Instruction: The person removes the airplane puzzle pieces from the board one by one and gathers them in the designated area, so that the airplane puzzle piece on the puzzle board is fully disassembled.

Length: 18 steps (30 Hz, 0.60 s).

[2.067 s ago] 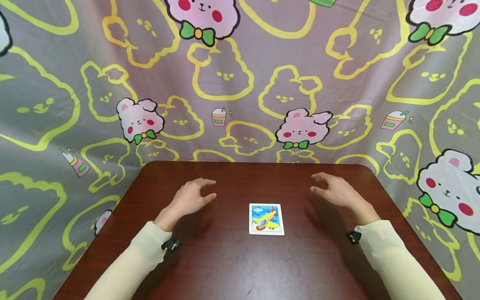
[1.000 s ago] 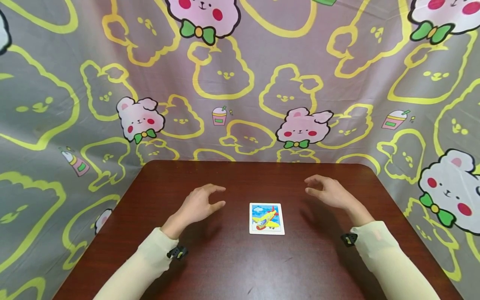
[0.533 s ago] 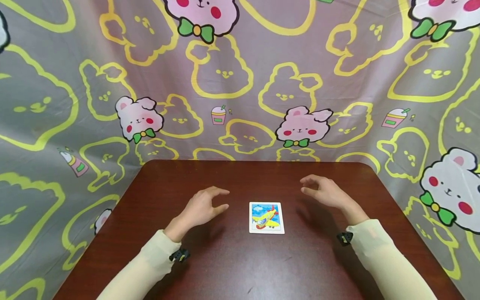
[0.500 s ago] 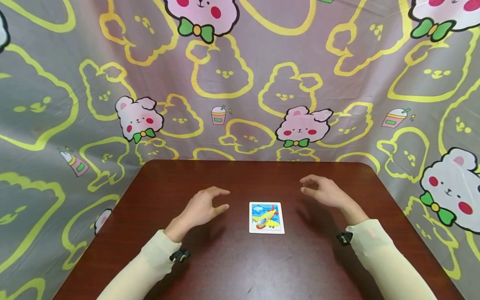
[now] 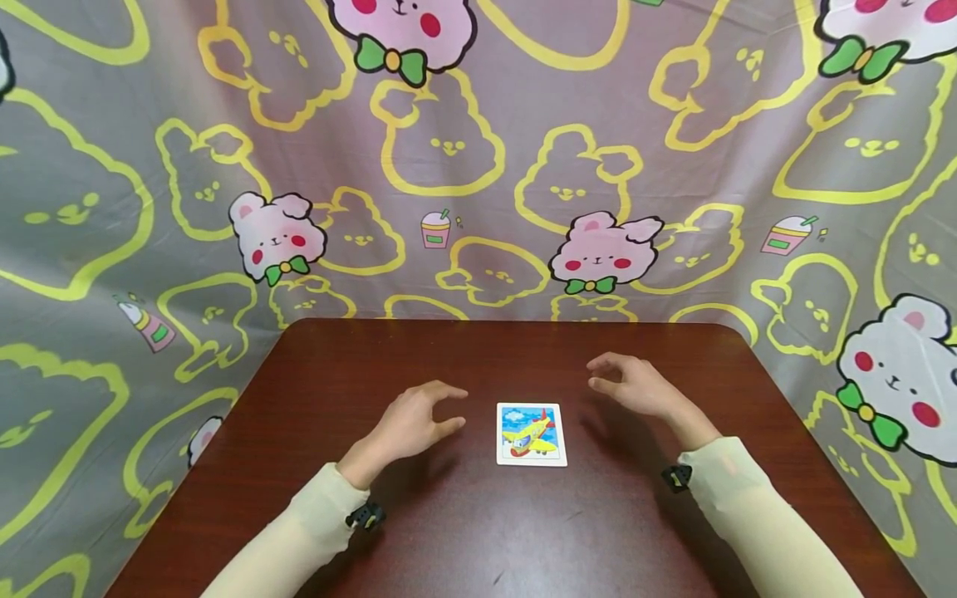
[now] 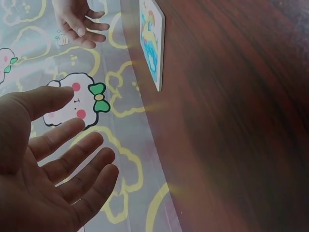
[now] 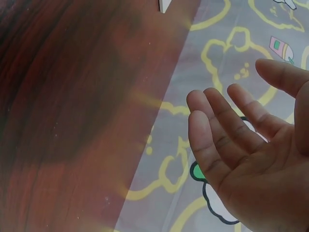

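A small square picture puzzle [image 5: 532,434] with a white border lies flat on the dark wooden table. It shows a yellow and red airplane on a blue sky. My left hand [image 5: 414,422] hovers to its left, thumb and fingers spread apart, touching nothing. On the other side, my right hand [image 5: 635,386] hangs above the table, up and to the right of the puzzle, also holding nothing. The left wrist view shows the left palm [image 6: 43,179] with relaxed fingers and the puzzle [image 6: 152,43] beyond. In the right wrist view the right fingers [image 7: 231,125] are loosely bent and only a puzzle corner [image 7: 164,5] shows.
The brown table [image 5: 478,531] has rounded far corners. A grey curtain [image 5: 493,100] printed with cartoon rabbits and yellow outlines surrounds its back and both sides. Dark devices [image 5: 365,517] are strapped at both wrists, over pale sleeves.
Both hands have moved inward, the left one to the right and the right one to the left, each closer to the puzzle. The puzzle stays in place on the table.
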### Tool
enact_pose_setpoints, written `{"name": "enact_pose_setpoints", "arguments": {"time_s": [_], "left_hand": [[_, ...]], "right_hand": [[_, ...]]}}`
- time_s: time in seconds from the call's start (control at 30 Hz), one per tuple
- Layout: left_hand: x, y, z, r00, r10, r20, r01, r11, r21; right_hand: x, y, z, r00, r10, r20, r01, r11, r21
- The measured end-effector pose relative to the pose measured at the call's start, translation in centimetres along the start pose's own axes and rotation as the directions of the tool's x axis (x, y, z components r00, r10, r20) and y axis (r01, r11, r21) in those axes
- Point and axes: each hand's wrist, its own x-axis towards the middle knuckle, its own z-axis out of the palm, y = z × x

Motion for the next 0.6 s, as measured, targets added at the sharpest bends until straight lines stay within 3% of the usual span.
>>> {"name": "enact_pose_setpoints", "arguments": {"time_s": [0.6], "left_hand": [[-0.1,0.8,1.4,0.999,0.051,0.008,-0.051,0.999,0.012]], "right_hand": [[0.4,-0.6,1.3,0.999,-0.051,0.002,0.051,0.998,0.044]]}}
